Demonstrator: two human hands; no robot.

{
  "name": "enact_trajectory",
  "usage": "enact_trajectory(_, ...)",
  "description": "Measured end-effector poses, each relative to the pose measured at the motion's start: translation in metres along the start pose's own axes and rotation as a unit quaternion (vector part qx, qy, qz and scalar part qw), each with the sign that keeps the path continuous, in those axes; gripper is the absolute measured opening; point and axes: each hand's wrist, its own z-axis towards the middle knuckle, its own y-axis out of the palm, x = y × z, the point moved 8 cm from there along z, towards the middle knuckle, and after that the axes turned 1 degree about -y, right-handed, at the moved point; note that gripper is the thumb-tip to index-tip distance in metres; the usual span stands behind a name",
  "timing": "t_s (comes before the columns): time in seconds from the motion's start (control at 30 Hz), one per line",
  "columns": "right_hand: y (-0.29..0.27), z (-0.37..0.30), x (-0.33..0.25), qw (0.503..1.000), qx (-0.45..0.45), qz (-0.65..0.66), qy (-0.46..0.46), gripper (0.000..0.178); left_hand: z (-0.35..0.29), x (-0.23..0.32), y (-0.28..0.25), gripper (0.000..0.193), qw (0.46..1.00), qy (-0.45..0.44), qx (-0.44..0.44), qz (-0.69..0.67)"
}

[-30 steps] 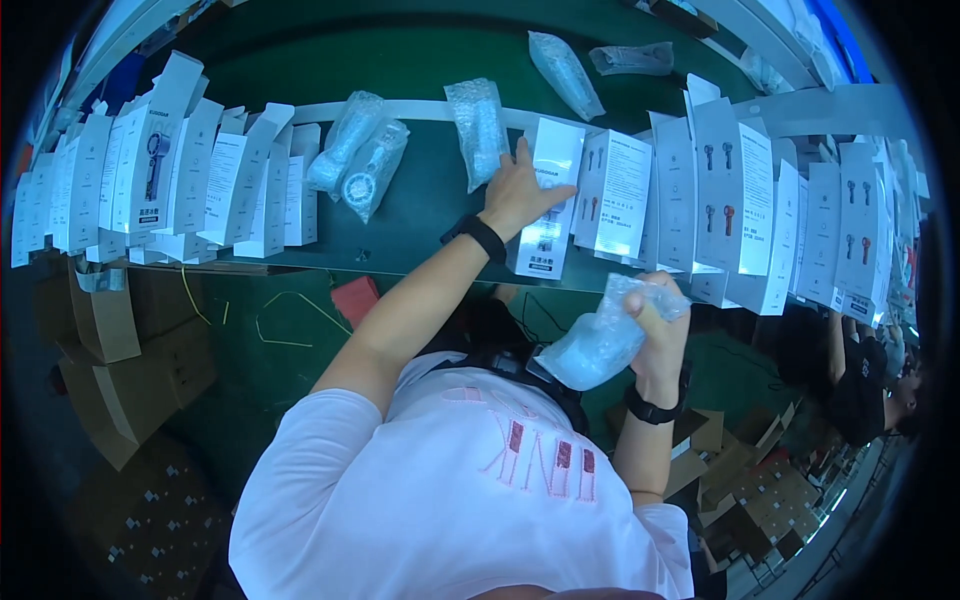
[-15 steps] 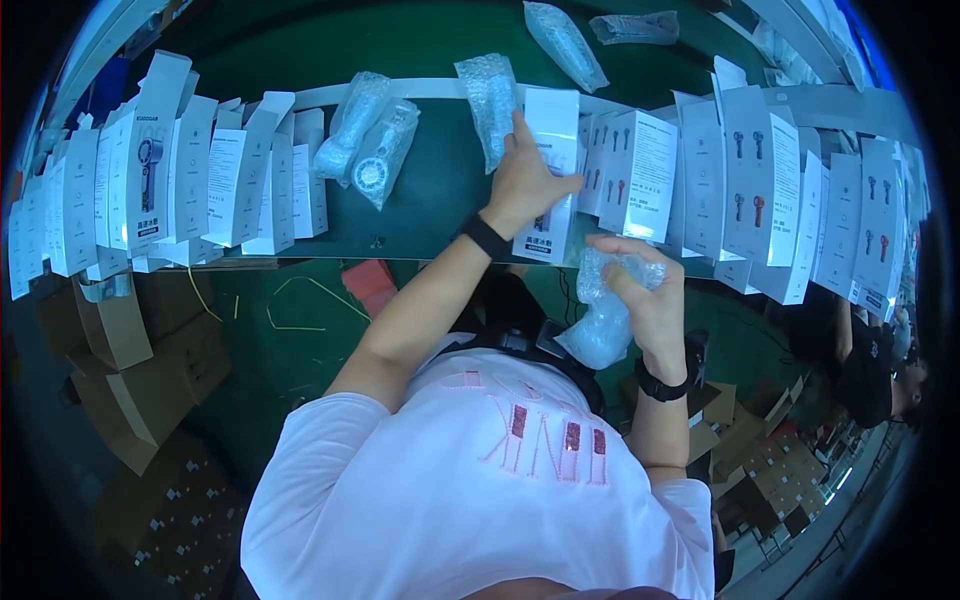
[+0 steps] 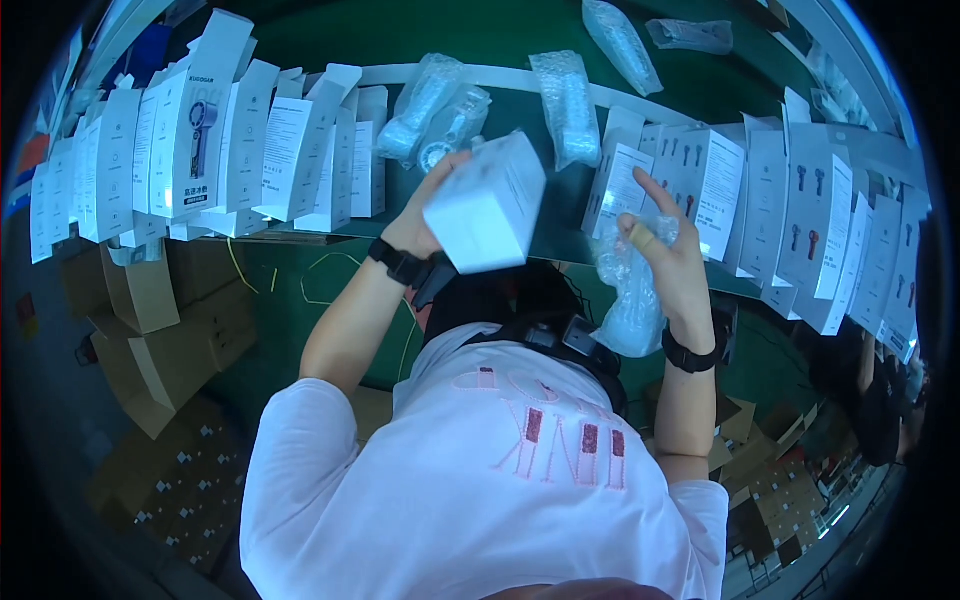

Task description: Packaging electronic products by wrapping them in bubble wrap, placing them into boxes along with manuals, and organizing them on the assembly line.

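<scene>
My left hand (image 3: 416, 218) is closed around the side of a tilted white carton (image 3: 484, 218), lifted above the table's near edge. The carton's blank end points toward me. Lower right, my right hand (image 3: 678, 262) has its index finger and thumb stretched out. A bubble-wrapped package (image 3: 630, 305) hangs against that palm, apparently gripped by the other fingers, which are mostly hidden. Beyond the carton lie a bubble-wrapped handheld fan (image 3: 455, 128) with a round head and a second wrapped package (image 3: 418, 100). Another wrapped package (image 3: 566, 108) lies between the carton and the right-hand row.
White cartons (image 3: 235, 135) stand in a row at left, some with raised flaps. Printed cartons (image 3: 800, 215) line the right. Two more wrapped pieces (image 3: 622, 45) lie on the green surface beyond the table's rail. Brown cardboard boxes (image 3: 165, 360) sit on the floor at left.
My left hand has taken the white carton from the left end of the right-hand row and swung it leftward, tilting it. My right index finger and thumb have opened away from the wrapped package.
</scene>
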Motion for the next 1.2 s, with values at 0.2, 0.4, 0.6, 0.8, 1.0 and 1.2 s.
enact_trajectory(0.2,0.073,0.033,0.002,0.978,-0.186,-0.063,0.07,0.042,-0.025,-0.01,-0.001,0.05,0.996,-0.016,0.057,0.061)
enact_trajectory(0.4,0.104,0.008,-0.025,0.958,-0.165,-0.235,0.022,0.026,-0.074,0.028,0.045,0.067,0.682,0.285,0.217,0.638)
enact_trajectory(0.6,0.131,-0.024,-0.077,0.915,-0.089,-0.347,-0.184,0.027,-0.065,0.019,0.05,0.054,0.754,0.328,0.126,0.555)
enact_trajectory(0.8,0.014,-0.075,-0.206,0.937,0.027,0.15,-0.316,0.041,-0.099,0.007,0.086,0.048,0.659,0.374,0.133,0.639)
enact_trajectory(1.0,0.078,-0.024,-0.171,0.925,0.063,0.037,-0.372,0.022,-0.122,0.0,0.083,0.044,0.566,0.519,0.147,0.624)
enact_trajectory(1.2,0.16,-0.043,-0.118,0.892,-0.242,-0.211,-0.317,0.027,-0.126,-0.024,0.077,0.046,0.585,0.552,0.099,0.586)
